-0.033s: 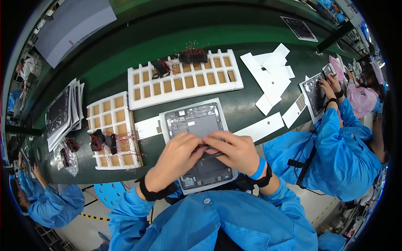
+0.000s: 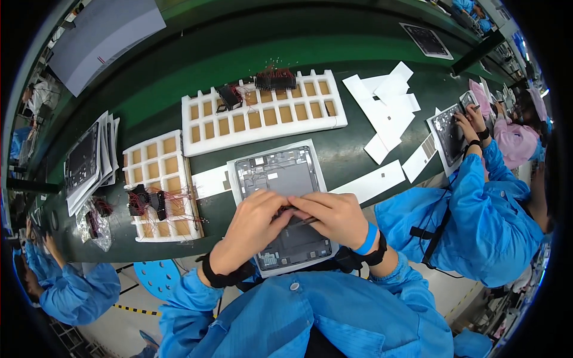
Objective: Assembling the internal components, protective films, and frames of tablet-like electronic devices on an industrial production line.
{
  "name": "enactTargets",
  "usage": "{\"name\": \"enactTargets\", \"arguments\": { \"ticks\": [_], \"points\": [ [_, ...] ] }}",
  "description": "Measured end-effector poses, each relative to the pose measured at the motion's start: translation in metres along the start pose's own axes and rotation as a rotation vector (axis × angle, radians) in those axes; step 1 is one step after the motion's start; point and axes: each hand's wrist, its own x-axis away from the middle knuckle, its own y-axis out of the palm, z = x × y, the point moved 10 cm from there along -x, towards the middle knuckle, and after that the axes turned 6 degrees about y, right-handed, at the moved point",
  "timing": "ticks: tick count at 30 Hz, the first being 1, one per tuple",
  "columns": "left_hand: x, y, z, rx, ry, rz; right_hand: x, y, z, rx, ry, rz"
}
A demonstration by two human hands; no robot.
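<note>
An opened tablet housing (image 2: 292, 238), dark with flat inner parts and thin cables along its far end, lies on a white sheet in front of me. Over its middle my left hand (image 2: 256, 218) and my right hand (image 2: 331, 215) meet, fingertips pinched together. Between them is a small dark piece, mostly covered by the fingers, whose kind I cannot make out. A slim dark edge shows beneath the right fingers. Both wrists wear black bands, and a blue strip circles the right one.
Beyond the housing stands a long white foam tray (image 2: 262, 134) holding black parts with red wires. A smaller foam tray (image 2: 140, 230) is at left, beside stacked tablet housings (image 2: 83, 158) and a plastic bag (image 2: 98, 227). White sheets (image 2: 382, 119) lie at right, near a co-worker's hands (image 2: 468, 122).
The right fingers have shifted slightly against the left ones. Otherwise the hands and the housing stay where they were.
</note>
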Motion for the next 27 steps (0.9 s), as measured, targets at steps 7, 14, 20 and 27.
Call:
{"name": "enactTargets", "arguments": {
  "ticks": [7, 14, 20, 27],
  "points": [
    [-0.001, -0.002, -0.02, -0.2, 0.048, 0.137, -0.022, 0.005, 0.036, 0.028, 0.002, -0.066],
    [-0.017, 0.01, -0.037, -0.576, 0.088, 0.049, -0.063, 0.018, 0.063, 0.231, -0.151, 0.026],
    [-0.015, 0.009, -0.038, -0.554, 0.091, 0.063, -0.058, 0.033, 0.055, 0.417, -0.329, 0.011],
    [-0.015, 0.008, -0.041, -0.502, 0.078, 0.057, -0.058, 0.04, 0.061, 0.359, -0.224, -0.039]
  ]
}}
